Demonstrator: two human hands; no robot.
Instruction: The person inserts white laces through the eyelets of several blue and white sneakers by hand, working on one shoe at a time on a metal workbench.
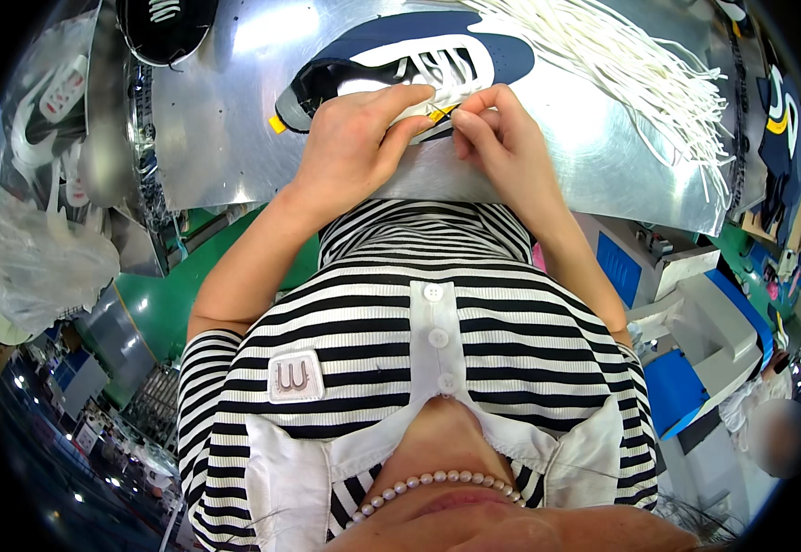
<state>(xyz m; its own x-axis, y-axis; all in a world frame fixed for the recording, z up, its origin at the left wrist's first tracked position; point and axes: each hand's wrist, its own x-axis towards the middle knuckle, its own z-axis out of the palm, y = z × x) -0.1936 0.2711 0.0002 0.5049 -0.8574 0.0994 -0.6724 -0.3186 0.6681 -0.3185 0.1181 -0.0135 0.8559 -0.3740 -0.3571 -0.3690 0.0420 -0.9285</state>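
Lying on the metal table point(226, 120), a navy shoe upper point(423, 51) with a white laced panel, a grey heel and a yellow heel tab points its toe right. It is just beyond the fingers, its near edge touching the left hand point(359, 138), whose thumb and forefinger stand slightly apart beside a yellow tag point(437, 115). The right hand point(502, 133) has its fingertips nearly together; what they grip cannot be told. White laces point(621, 64) spread far right, a black shoe point(169, 32) sits far left, and leftmost bulges a translucent plastic bag point(42, 253), its contents unclear.
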